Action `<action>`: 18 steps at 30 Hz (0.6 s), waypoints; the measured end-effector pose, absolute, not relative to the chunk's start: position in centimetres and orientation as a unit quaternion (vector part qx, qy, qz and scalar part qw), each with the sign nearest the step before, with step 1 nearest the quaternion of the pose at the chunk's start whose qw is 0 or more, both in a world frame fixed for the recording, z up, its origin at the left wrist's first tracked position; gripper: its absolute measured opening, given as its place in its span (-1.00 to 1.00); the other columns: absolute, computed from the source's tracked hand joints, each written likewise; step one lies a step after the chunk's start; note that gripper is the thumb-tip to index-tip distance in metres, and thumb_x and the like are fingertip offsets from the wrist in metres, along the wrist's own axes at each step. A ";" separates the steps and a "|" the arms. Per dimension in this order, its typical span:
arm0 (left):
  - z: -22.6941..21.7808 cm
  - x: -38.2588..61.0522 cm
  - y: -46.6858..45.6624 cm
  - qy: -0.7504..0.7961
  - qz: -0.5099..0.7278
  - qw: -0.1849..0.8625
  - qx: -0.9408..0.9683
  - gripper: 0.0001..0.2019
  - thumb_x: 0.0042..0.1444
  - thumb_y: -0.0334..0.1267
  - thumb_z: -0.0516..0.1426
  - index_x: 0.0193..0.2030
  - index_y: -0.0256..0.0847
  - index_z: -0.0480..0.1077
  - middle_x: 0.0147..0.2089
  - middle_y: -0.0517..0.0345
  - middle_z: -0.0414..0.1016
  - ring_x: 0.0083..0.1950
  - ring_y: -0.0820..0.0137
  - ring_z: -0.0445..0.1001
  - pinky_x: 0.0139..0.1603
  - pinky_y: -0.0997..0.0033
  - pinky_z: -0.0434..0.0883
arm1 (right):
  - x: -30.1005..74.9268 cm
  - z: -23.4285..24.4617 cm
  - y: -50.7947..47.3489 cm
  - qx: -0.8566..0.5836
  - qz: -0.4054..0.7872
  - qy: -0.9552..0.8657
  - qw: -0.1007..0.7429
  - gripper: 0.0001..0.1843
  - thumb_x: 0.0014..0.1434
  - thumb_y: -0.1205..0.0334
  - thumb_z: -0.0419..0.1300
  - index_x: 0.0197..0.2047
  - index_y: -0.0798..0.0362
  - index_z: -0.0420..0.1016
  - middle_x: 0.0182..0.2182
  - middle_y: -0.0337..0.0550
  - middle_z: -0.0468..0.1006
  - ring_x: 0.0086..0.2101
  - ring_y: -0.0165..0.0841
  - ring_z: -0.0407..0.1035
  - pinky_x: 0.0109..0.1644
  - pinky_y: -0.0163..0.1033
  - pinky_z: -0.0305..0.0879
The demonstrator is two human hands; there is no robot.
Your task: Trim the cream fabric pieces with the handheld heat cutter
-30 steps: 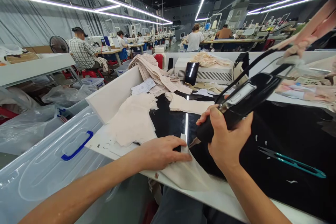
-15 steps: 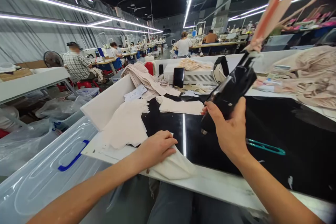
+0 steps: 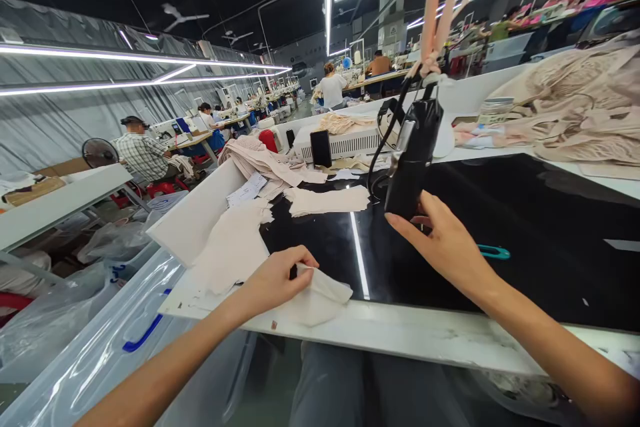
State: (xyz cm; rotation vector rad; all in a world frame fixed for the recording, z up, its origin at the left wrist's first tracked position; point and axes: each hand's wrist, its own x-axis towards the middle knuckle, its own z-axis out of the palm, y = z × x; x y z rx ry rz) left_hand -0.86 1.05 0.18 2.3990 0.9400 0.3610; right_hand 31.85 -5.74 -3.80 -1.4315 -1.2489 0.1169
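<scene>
My left hand is closed at the near table edge, thumb and fingers pinching a corner of a cream fabric piece. A stack of cut cream fabric lies just beyond it. My right hand has its thumb and fingers apart at the lower end of a black hand-held device with a cord; some fingertips are hidden behind it. The device hangs almost upright from knotted pink fabric strips. Under both hands is a glossy black table surface.
Teal thread snips lie right of my right hand. Behind are another cream piece, a dark phone, a white vented box and heaped beige fabric. A clear plastic bin stands left. Co-workers sit farther off.
The black device has swung from a tilt to almost upright, and my right hand has loosened and slid to its lower end. My left hand now pinches the fabric it lay on. The view has shifted.
</scene>
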 end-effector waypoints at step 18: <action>2.2 -0.2 -0.6 0.372 0.187 0.504 0.757 -0.62 0.25 0.05 0.36 -0.17 -0.10 0.29 -0.22 0.23 0.60 -0.34 0.48 0.25 -0.29 0.49 0.20 | 40.5 -8.6 -8.5 -0.705 -0.141 -0.570 0.399 -0.41 0.56 -0.09 0.06 0.42 0.03 0.61 0.31 0.22 0.73 0.25 0.18 0.64 0.37 0.33 0.58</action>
